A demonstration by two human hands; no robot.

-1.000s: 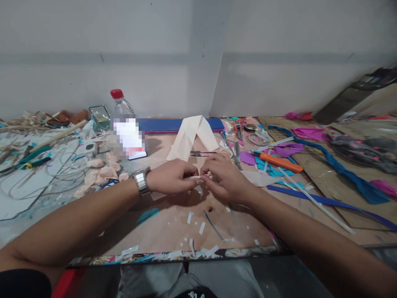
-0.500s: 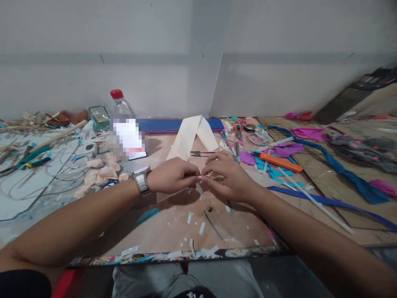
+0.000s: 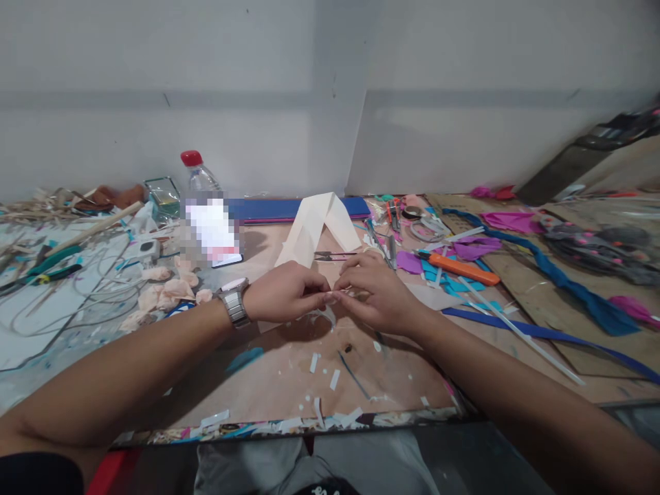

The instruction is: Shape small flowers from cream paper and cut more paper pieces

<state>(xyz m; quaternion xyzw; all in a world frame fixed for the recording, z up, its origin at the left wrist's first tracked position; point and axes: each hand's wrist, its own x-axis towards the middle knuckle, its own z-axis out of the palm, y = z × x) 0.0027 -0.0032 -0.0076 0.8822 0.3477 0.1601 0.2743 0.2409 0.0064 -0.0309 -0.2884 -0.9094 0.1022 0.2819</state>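
My left hand [image 3: 286, 292], with a metal watch [image 3: 234, 302] on its wrist, is closed in a pinch over the middle of the table. My right hand [image 3: 374, 292] is closed too, its thumb and fingertips meeting those of the left. A tiny pale bit shows between the fingertips, too small to make out. A folded cream paper strip [image 3: 304, 227] runs from the back down behind the left hand. Behind the right fingers lie thread snips [image 3: 330, 256]. Thin whitish sheet material [image 3: 436, 296] shows beside the right wrist, and more under the left hand.
A phone [image 3: 214, 230] leans against a red-capped bottle [image 3: 192, 159]. Left are pliers [image 3: 54, 265] and peach crumpled pieces [image 3: 168, 292]. An orange utility knife [image 3: 464, 268], a white stick [image 3: 520, 333] and a blue ribbon [image 3: 541, 333] lie right. Paper scraps [image 3: 335, 379] litter the front.
The view has shifted slightly. Both hands stay together in the same place, with their fingertips slightly closer and the thumbs nearly touching.
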